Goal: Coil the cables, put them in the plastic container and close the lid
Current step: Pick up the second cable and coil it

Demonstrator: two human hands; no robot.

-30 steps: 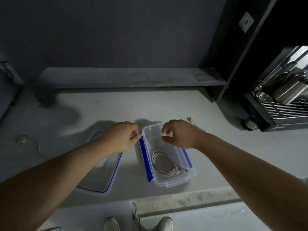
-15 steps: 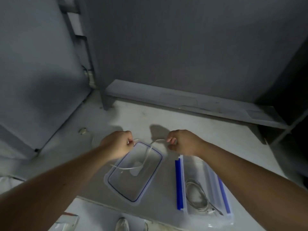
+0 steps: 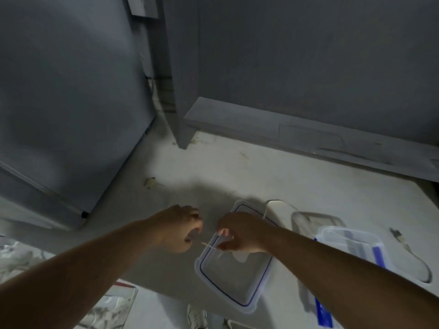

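My left hand and my right hand are close together above the left end of the clear lid, which lies flat with a blue seal line. Both pinch a thin white cable; a short stretch shows between them and a loop rises behind my right hand. The clear plastic container with blue clips stands to the right, partly hidden by my right forearm. Another cable lies on the counter right of the container.
A small connector or scrap lies on the pale counter to the far left. A grey wall panel closes the left side and a low grey shelf runs along the back. A plastic bag is at the lower left.
The view swung left and the container slid to the right of frame. My hands moved closer together over the lid, drawing the white cable between them short.
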